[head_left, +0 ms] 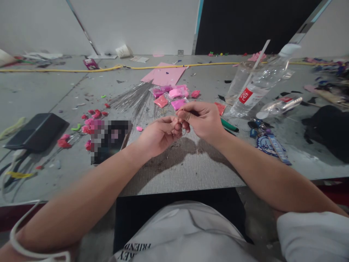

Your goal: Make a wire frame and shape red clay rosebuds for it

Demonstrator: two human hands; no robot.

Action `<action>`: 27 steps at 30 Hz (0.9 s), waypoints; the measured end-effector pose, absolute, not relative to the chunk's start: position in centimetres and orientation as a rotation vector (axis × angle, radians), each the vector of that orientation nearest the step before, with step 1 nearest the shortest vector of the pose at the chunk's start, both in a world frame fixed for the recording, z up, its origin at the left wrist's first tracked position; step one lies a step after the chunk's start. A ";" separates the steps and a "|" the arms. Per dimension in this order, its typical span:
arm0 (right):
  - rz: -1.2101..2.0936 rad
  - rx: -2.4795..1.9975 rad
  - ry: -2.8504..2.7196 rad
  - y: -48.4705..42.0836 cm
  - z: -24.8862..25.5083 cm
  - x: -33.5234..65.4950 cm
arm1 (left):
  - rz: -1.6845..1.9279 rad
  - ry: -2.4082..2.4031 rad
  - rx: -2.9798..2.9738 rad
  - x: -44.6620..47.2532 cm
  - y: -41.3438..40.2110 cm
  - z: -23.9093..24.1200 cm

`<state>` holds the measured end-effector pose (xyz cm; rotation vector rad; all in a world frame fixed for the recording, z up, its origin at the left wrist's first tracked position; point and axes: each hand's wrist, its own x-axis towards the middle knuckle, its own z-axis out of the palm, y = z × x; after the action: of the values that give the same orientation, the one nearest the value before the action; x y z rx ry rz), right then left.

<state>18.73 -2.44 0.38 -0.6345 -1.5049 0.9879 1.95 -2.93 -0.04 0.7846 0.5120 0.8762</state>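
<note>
My left hand (pixel 159 134) and my right hand (pixel 203 120) meet above the middle of the grey table (pixel 180 167), fingertips pressed together in a pinch. Whatever sits between the fingers is too small to make out. Just beyond the hands lie several small bags of pink clay (pixel 174 95) and a bundle of thin metal wires (pixel 133 99). A small pink clay piece (pixel 139 128) rests on the table left of my left hand.
Finished pink and red clay flowers (pixel 91 122) lie at left beside a phone (pixel 110 140) and a black case (pixel 36 131). A plastic bottle (pixel 257 85), a clear cup with a straw (pixel 241 82), keys (pixel 265 140) and a green pen (pixel 229 126) stand at right. Pink paper (pixel 165 74) lies farther back.
</note>
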 end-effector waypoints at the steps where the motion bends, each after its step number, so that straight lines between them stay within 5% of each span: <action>1: 0.983 -0.633 -1.509 -2.5 0.4 18.8 | 0.877 0.517 0.782 1.9 -2.9 -0.1; 27: 0.812 -0.734 -1.566 -2.6 -0.3 18.5 | 0.927 0.547 0.722 2.3 -3.2 -0.1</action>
<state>18.45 -2.58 -0.31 -0.7340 -1.5657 0.8115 2.26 -3.19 -0.12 0.7223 0.5467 0.9267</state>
